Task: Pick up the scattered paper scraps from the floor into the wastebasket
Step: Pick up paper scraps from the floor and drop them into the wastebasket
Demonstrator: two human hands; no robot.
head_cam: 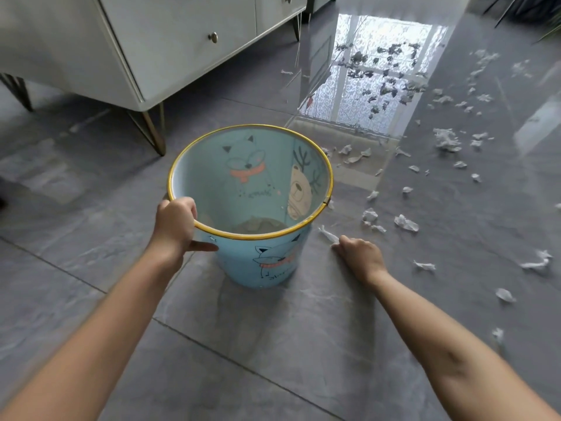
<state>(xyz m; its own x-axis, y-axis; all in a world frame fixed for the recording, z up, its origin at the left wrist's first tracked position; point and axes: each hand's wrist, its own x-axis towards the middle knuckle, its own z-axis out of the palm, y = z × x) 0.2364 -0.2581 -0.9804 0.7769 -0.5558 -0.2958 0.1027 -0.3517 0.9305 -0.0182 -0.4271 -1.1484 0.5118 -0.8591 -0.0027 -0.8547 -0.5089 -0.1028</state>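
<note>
A light blue wastebasket (270, 259) with a yellow rim and cartoon animals stands tilted on the grey floor. My left hand (176, 226) grips its near rim, fingers curled over the edge and thumb against the outer wall. Some paper lies at the bottom inside. My right hand (359, 256) is down on the floor just right of the basket, fingers curled onto a twisted white paper scrap (328, 233). Several more white paper scraps (405, 223) lie scattered to the right and further back (446, 139).
A white cabinet (170, 47) on thin brass legs stands at the back left, close behind the basket. The glossy floor mirrors a bright window (373, 86) at the back. Scraps (505, 295) lie along the right side of my right arm.
</note>
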